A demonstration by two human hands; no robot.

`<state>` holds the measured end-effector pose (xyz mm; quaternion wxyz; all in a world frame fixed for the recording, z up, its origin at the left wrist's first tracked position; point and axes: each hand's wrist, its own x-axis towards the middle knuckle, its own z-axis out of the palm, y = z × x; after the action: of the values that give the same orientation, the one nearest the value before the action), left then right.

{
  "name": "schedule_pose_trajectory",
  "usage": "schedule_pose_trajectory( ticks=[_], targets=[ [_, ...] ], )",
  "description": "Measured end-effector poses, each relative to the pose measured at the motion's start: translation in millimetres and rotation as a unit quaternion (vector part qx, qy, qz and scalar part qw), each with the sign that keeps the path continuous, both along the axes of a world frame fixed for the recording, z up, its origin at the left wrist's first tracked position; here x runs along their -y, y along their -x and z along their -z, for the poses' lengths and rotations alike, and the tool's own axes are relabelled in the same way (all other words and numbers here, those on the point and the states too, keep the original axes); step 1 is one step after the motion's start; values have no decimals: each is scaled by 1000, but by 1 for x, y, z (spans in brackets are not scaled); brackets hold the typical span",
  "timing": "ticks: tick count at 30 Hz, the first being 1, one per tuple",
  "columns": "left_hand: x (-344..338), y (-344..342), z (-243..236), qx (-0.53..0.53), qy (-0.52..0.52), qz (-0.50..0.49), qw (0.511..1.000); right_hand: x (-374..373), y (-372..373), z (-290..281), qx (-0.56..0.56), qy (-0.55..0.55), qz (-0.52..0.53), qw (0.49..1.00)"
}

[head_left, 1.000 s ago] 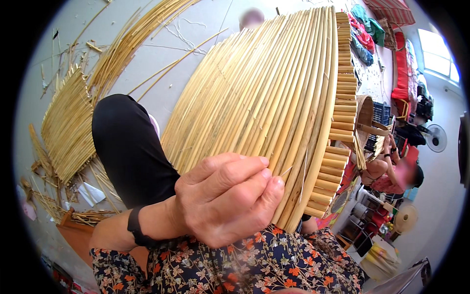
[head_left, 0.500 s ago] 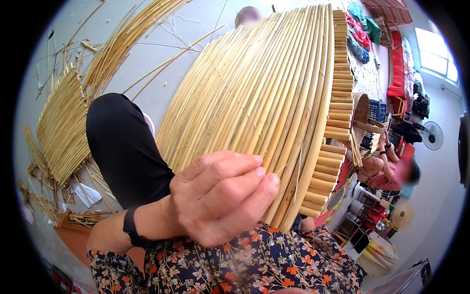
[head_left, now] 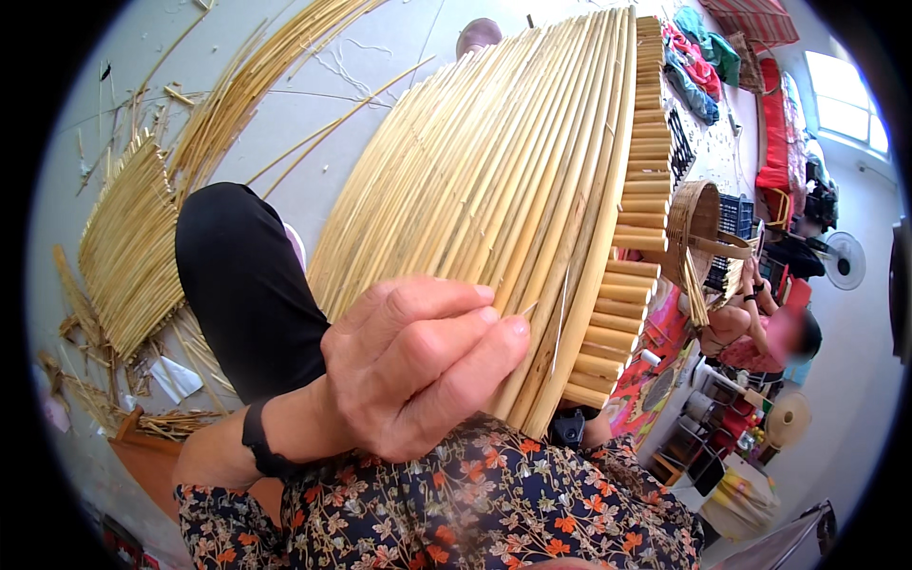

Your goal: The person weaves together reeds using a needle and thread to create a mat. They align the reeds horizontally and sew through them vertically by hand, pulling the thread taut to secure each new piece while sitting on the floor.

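Observation:
My left hand (head_left: 418, 366) is closed in a pinch above the near end of a panel of stalks (head_left: 475, 180). From its fingertips juts a short, thin white strand (head_left: 530, 309), which looks like thread. The panel is made of long yellow reed-like stalks laid side by side, standing tilted in front of my body. Another white thread (head_left: 562, 313) lies along the stalks near the panel's right edge. Behind that edge shows a row of short cut stalk ends (head_left: 622, 318). Of my right arm only the wrist with a dark band (head_left: 570, 427) shows; its hand is hidden behind the panel.
To the left lie a smaller stalk panel (head_left: 133, 252), a bundle of long stalks (head_left: 237, 95) and scraps on the floor. My bent knee (head_left: 242, 275) is beside the panel. At right are a wicker basket (head_left: 692, 223), a seated person (head_left: 760, 332) and fans (head_left: 844, 261).
The panel's near end and my left hand have shifted slightly left and up in view. The pinch stays closed. More of the right wrist's dark band shows below the panel.

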<state>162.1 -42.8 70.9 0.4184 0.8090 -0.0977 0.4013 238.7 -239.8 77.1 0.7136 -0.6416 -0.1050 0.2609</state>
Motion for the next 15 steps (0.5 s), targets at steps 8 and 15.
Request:
schedule_pose_trajectory(
  ticks=[8, 15],
  targets=[
    [1, -4, -19, -16, -110, -77, 991, 0, -3, 2, 5, -10, -6, 1000],
    [1, -5, -14, 3, -108, -81, 991, 2, -6, 3, 13, -11, -16, 1000]
  ],
)
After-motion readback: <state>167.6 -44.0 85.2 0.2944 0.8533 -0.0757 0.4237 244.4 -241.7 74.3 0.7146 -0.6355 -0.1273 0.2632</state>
